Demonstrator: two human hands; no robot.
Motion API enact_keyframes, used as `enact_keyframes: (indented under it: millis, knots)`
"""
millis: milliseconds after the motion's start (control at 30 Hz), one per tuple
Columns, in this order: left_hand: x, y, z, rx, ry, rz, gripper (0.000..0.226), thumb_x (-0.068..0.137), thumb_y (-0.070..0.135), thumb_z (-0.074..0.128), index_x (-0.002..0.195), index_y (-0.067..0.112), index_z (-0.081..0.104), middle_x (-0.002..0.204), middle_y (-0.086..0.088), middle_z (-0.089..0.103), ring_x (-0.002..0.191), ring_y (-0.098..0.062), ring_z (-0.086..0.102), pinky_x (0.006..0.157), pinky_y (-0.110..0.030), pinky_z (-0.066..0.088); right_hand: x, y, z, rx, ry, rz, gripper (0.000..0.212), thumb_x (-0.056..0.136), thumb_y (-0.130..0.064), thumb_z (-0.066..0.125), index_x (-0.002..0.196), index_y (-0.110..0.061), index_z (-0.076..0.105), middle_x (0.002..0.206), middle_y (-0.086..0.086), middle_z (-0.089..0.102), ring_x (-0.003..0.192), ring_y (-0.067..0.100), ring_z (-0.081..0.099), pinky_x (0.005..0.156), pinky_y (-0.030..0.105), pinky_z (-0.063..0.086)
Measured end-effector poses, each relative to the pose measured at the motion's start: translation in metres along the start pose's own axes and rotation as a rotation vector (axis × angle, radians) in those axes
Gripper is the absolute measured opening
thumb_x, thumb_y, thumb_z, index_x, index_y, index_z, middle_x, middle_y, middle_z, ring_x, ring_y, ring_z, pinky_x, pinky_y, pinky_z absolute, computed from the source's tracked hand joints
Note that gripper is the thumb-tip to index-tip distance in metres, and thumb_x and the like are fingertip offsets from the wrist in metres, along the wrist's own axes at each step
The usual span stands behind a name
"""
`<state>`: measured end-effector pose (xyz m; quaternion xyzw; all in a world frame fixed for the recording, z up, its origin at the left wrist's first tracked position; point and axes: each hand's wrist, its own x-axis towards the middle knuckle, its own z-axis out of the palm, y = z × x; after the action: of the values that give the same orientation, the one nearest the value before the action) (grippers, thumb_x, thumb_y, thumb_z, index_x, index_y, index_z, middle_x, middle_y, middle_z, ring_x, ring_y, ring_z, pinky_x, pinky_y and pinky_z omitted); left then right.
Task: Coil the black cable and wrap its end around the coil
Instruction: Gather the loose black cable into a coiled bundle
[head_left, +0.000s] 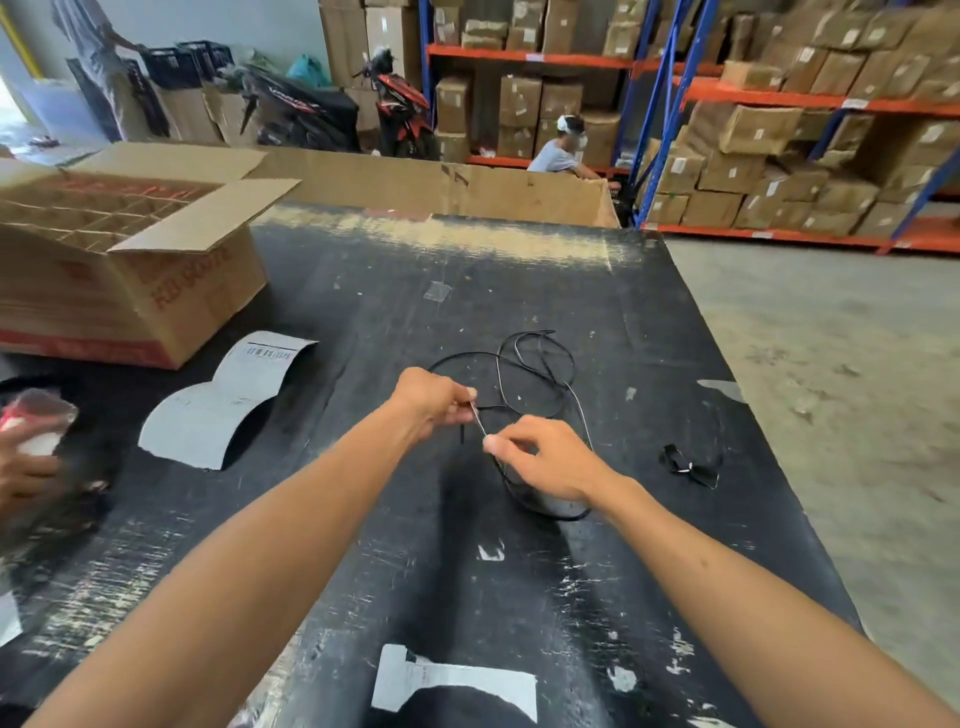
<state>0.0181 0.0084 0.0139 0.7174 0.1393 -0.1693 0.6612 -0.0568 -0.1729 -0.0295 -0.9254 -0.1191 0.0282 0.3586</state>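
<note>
A thin black cable (524, 366) lies in loose loops on the black table (395, 312), just beyond my hands. My left hand (434, 397) pinches a stretch of the cable between thumb and fingers. My right hand (543, 457) pinches the same stretch a little lower and to the right, so a short taut piece runs between both hands. Another loop of the cable (550, 512) curves under my right hand and wrist. How the loops overlap is hard to make out against the dark table.
An open cardboard box (124, 260) stands at the far left. A curled paper label (228, 400) lies near it. A small black tie or clip (691, 465) sits right of my hands. Another person's hand (28, 467) is at the left edge. The table's right edge drops to the floor.
</note>
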Motion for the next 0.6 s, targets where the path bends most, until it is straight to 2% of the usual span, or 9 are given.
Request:
enact_keyframes:
  millis: [100,200,267,333,433,600]
  knots:
    - [0.002,0.019,0.001,-0.169,-0.065,-0.089,0.006,0.086,-0.009,0.065,0.084,-0.004,0.062,0.08,-0.015,0.065,0.067,-0.022,0.066,0.055,-0.025,0.06,0.001,-0.005,-0.006,0.172,0.062,0.024,0.022,0.094,-0.044,0.064,0.086,-0.026,0.075,0.078,0.0,0.073,0.065,0.002,0.055,0.07,0.022,0.049]
    - [0.001,0.034,0.0,-0.245,-0.189,-0.18,0.007,0.09,-0.003,0.062,0.085,0.002,0.062,0.076,-0.009,0.07,0.076,-0.018,0.068,0.065,-0.026,0.056,0.001,-0.002,-0.013,0.141,0.051,0.03,0.016,0.095,-0.035,0.067,0.086,-0.026,0.076,0.072,-0.005,0.072,0.06,0.0,0.055,0.064,0.014,0.047]
    - [0.0,0.044,0.002,-0.27,-0.232,-0.179,0.008,0.092,0.001,0.061,0.086,0.005,0.063,0.066,-0.004,0.072,0.077,-0.016,0.068,0.064,-0.027,0.053,0.001,0.001,-0.018,0.063,0.04,0.02,0.016,0.097,-0.035,0.065,0.089,-0.026,0.075,0.076,-0.007,0.074,0.063,0.001,0.057,0.067,0.018,0.05]
    - [-0.001,0.054,0.005,-0.272,-0.249,-0.151,0.007,0.094,0.006,0.06,0.088,0.009,0.063,0.073,-0.001,0.071,0.077,-0.014,0.068,0.065,-0.029,0.053,0.0,0.004,-0.021,-0.033,0.03,-0.002,0.018,0.099,-0.037,0.061,0.095,-0.024,0.073,0.082,-0.008,0.074,0.07,0.005,0.061,0.074,0.027,0.052]
    - [-0.002,0.067,0.009,-0.293,-0.267,-0.083,0.005,0.094,0.011,0.062,0.091,0.012,0.066,0.077,0.0,0.071,0.074,-0.013,0.071,0.071,-0.03,0.056,0.0,0.008,-0.027,-0.073,0.035,-0.008,0.02,0.101,-0.039,0.057,0.099,-0.024,0.07,0.084,-0.011,0.071,0.072,0.006,0.059,0.078,0.032,0.053]
    - [-0.002,0.085,0.011,-0.375,-0.28,0.036,0.006,0.092,0.015,0.065,0.091,0.01,0.068,0.071,0.001,0.074,0.068,-0.012,0.074,0.064,-0.028,0.058,0.002,0.011,-0.034,-0.146,0.0,-0.014,0.023,0.102,-0.041,0.055,0.102,-0.023,0.069,0.092,-0.007,0.074,0.084,0.016,0.065,0.083,0.039,0.054]
